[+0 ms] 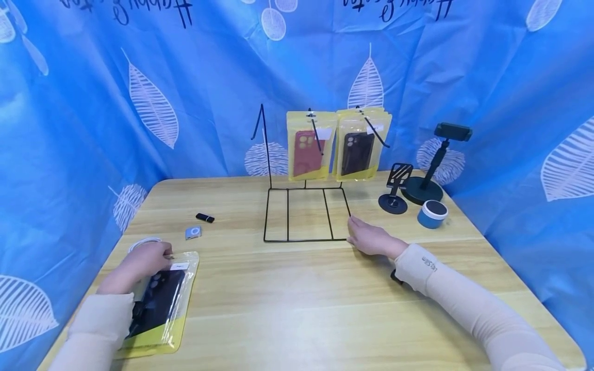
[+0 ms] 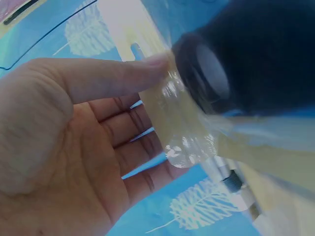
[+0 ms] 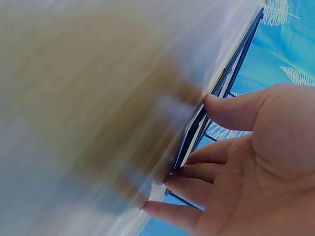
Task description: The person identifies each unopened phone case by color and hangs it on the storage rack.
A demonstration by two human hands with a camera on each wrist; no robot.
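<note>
At the left of the table my left hand (image 1: 147,259) pinches the top strip of a clear and yellow bag with a black phone case (image 1: 162,299) inside. In the left wrist view the thumb lies on the strip (image 2: 165,118) beside its hang hole, the fingers behind it. A dark round shape blocks much of that view. My right hand (image 1: 371,238) rests at the front right corner of a black wire display rack (image 1: 301,240), covering that corner. Its fingers (image 3: 187,189) are spread, with tips along the wire and the tabletop.
Bagged phone cases, one red (image 1: 308,154) and one black (image 1: 357,154), hang on two rack hooks; the left hook (image 1: 257,121) is bare. At right stand phone stands (image 1: 419,188) and a blue jar (image 1: 431,215). A USB stick (image 1: 204,218), small player (image 1: 193,233) and white cable (image 1: 144,241) lie left.
</note>
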